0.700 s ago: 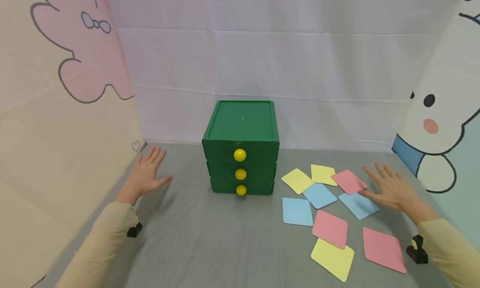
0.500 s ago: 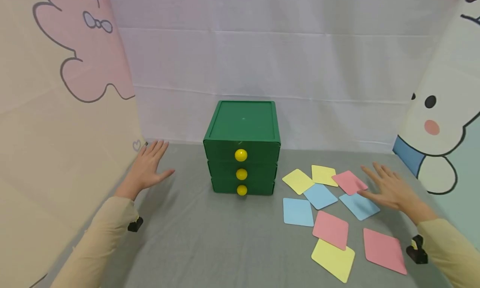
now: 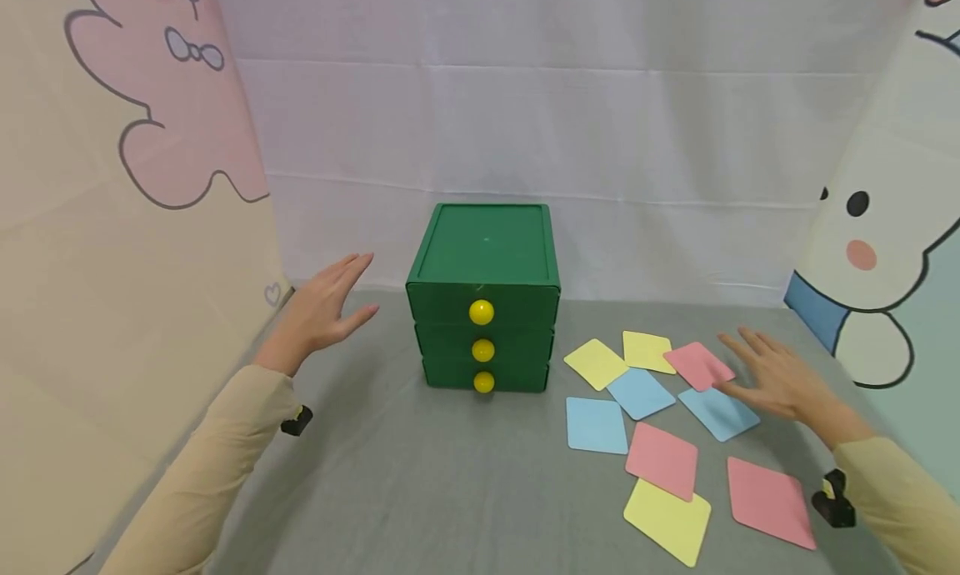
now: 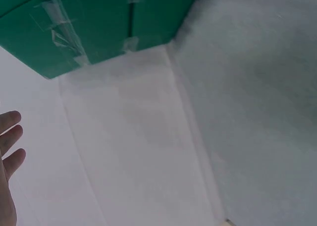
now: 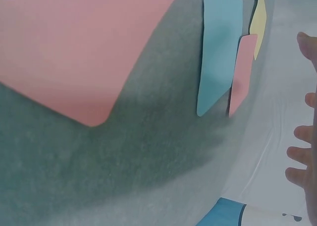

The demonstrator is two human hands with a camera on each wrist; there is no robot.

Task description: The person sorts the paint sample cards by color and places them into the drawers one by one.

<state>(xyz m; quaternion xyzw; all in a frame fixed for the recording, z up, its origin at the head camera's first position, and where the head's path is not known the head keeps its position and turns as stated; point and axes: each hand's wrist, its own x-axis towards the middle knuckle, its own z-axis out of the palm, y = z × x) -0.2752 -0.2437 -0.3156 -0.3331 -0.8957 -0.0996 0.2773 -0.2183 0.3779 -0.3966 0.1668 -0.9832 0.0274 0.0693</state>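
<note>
A green box of three stacked drawers (image 3: 483, 242) stands at the back middle of the table, its drawers closed, each with a yellow round knob (image 3: 482, 312). My left hand (image 3: 318, 312) is raised to the left of the box, apart from it, fingers extended and holding nothing. In the left wrist view the box's taped green side (image 4: 99, 28) shows above. Over the right side my right hand (image 3: 776, 377) hovers with spread fingers, nearest the pink card (image 3: 699, 365) and the blue card (image 3: 720, 412). Whether its thumb touches them I cannot tell.
Several coloured cards lie right of the box: a yellow card (image 3: 596, 363), a blue card (image 3: 596, 425), a pink card (image 3: 662, 458) overlapping a yellow card (image 3: 667, 521), and a pink card (image 3: 770, 502). Patterned cloth walls (image 3: 150, 308) enclose the grey tabletop (image 3: 420, 492).
My left hand has moved right and up, closer to the green drawer box. My right hand has barely shifted, and the box and cards lie as before.
</note>
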